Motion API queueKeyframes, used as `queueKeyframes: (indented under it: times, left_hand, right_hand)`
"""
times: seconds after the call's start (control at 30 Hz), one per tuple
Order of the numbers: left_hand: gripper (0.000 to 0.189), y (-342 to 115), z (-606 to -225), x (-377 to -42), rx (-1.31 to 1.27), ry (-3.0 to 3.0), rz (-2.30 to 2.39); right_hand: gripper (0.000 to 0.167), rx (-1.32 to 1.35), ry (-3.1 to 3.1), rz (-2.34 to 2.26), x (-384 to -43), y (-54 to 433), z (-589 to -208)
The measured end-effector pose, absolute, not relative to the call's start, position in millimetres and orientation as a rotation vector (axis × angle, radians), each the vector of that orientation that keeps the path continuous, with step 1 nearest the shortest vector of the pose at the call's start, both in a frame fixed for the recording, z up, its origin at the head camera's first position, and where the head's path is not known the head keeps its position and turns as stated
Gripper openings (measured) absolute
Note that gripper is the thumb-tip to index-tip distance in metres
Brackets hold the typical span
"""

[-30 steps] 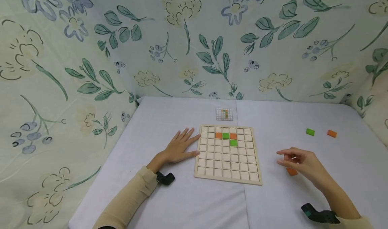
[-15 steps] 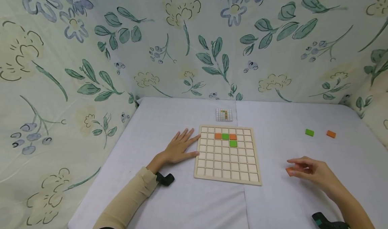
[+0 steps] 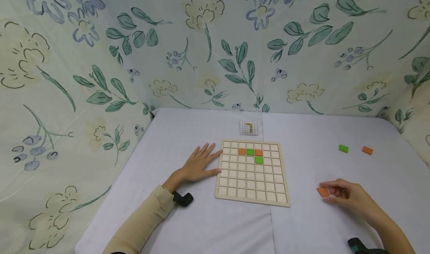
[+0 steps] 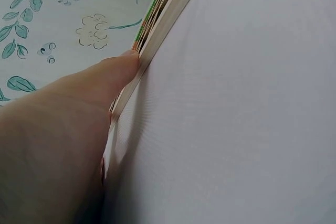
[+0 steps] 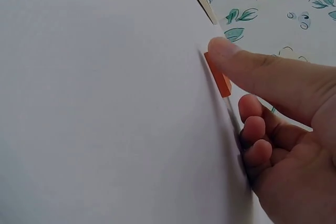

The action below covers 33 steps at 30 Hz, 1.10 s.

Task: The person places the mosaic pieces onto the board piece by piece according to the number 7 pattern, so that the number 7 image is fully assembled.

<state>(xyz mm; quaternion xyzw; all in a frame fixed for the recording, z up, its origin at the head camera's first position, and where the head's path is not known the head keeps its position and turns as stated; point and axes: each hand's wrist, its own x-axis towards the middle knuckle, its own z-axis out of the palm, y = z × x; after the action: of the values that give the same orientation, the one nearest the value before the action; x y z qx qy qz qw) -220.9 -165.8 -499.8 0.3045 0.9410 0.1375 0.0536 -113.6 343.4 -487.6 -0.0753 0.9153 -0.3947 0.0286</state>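
Observation:
A wooden grid board point(image 3: 252, 202) lies on the white table, with two orange tiles and two green tiles set in its upper squares. My left hand point(image 3: 196, 165) rests flat on the cloth with fingers spread, thumb and a fingertip touching the board's left edge. In the left wrist view the thumb point(image 4: 118, 69) presses against the board's side point(image 4: 168, 19). To the right of the board, my right hand point(image 3: 347, 194) pinches a loose orange tile point(image 3: 323, 192) by its edges between thumb and forefinger, at the table surface. The right wrist view shows the thumb point(image 5: 252, 66) against that tile point(image 5: 218, 77).
A small card with a coloured grid pattern point(image 3: 248, 128) lies behind the board. Farther back on the right are a loose green tile point(image 3: 343, 148) and another orange tile point(image 3: 367, 150). Floral fabric point(image 3: 201, 71) hangs behind and beside the table.
My right hand has come down and toward the near right, and its thumb and forefinger have closed on the loose orange tile. The left hand has stayed in place.

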Motion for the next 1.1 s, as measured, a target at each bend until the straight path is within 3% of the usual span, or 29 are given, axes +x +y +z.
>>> queueKeyframes:
  times: [1.1]
  left_hand:
    - [0.078, -165.7, -500.5, -222.1, 0.912, 2.858, 0.403]
  right_hand:
    - [0.027, -0.296, 2.96, -1.059, -115.2, 337.1, -486.5]
